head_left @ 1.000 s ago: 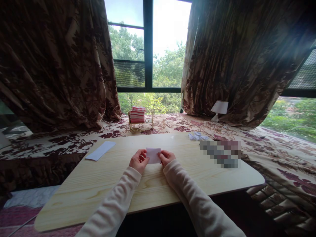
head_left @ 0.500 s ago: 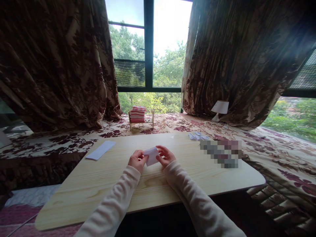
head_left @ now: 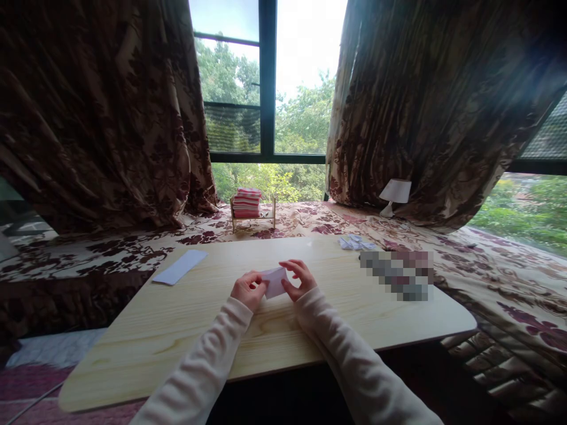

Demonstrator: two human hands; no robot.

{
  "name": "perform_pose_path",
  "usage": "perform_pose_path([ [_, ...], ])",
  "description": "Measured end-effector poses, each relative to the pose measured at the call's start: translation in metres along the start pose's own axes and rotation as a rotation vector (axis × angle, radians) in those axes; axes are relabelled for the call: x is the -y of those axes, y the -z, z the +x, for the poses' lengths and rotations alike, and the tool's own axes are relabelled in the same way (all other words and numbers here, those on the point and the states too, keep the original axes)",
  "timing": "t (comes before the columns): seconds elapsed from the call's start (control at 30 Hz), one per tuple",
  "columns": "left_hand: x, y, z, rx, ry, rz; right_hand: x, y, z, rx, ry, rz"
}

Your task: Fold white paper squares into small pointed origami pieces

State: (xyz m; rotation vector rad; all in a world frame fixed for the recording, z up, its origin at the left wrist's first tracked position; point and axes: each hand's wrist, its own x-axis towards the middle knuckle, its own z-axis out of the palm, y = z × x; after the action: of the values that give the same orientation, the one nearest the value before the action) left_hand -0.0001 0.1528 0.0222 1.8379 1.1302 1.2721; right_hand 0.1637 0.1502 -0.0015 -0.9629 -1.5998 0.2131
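Observation:
A small white folded paper (head_left: 274, 281) is held just above the middle of a light wooden table (head_left: 186, 330). My left hand (head_left: 247, 290) pinches its left edge with curled fingers. My right hand (head_left: 300, 280) grips its right side, fingers bent over the top of the paper. Both sleeves are cream coloured.
A long white paper strip (head_left: 179, 267) lies at the table's far left. Crumpled white paper bits (head_left: 354, 242) sit at the far right beside a blurred patch. Behind are a small wooden rack with red-striped cloths (head_left: 248, 206), a little white lamp (head_left: 394, 195), floral bedding and dark curtains.
The paper has tilted from upright and flat-on to lying lower and more slanted. My right hand's fingers have come up and over its top edge.

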Motion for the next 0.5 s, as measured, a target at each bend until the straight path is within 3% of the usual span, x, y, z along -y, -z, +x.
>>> perform_pose_path([
  [0.13, -0.008, 0.004, -0.001, 0.050, -0.036, -0.031, 0.008, 0.007, -0.001, -0.004, 0.198, -0.170],
  [0.3, -0.010, 0.006, -0.002, 0.053, 0.024, -0.059, 0.037, 0.023, -0.012, -0.025, 0.240, -0.273],
  [0.5, -0.011, -0.002, -0.019, 0.112, 0.160, -0.075, 0.068, 0.046, -0.051, 0.153, 0.315, -0.401],
])
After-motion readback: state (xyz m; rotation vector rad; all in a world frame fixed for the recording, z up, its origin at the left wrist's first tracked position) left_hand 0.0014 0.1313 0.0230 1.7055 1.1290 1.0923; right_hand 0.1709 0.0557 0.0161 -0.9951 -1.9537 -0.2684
